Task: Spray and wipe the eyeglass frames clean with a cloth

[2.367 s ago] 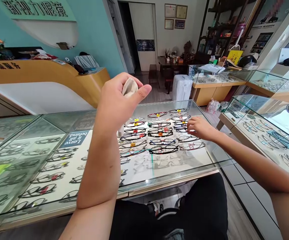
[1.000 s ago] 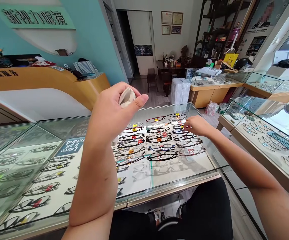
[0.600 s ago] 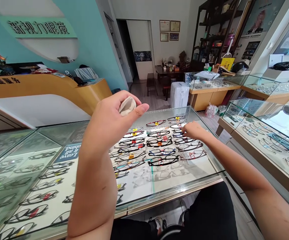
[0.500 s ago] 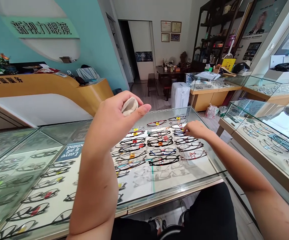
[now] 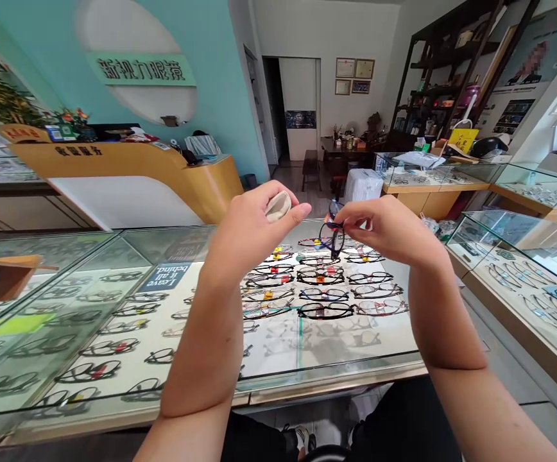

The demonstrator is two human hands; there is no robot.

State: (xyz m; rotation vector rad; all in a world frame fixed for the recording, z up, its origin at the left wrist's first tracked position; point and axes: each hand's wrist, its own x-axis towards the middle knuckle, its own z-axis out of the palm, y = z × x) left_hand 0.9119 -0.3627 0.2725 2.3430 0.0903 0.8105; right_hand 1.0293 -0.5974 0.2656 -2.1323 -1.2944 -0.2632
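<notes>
Item in hand: one dark-framed pair of glasses (image 5: 332,239), held above the far rows, its frame turned on end and tilted. The right hand (image 5: 384,224) has it in a pinch between thumb and fingers; the exact contact point is partly hidden behind the fingertips. The left hand (image 5: 252,224), near it but apart, is curled around what appears to be a pale cloth (image 5: 278,206), the fingers closed on it and the thumb extended.

Handling, in this inspector's judgement: the pinch should bear on the rim or the bridge, not on the lenses. Pressure should be light, as thin frames tend to bend. Clearance over the neighbouring pieces should be kept, so that no part snags. Loose folds of cloth are best gathered into the palm.

Surface: the table (image 5: 336,380) is a glass display case with a pale wooden edge. Rows of glasses (image 5: 325,311), several with coloured tags, appear to lie on its glass top. A blue printed card (image 5: 166,277) is to the left.

Room: a second glass case (image 5: 504,301) on the right; a wrapped suitcase (image 5: 362,186) beyond the table; a curved orange front desk (image 5: 215,179) against a teal wall (image 5: 225,96); four small picture frames (image 5: 345,67) on the back wall.
</notes>
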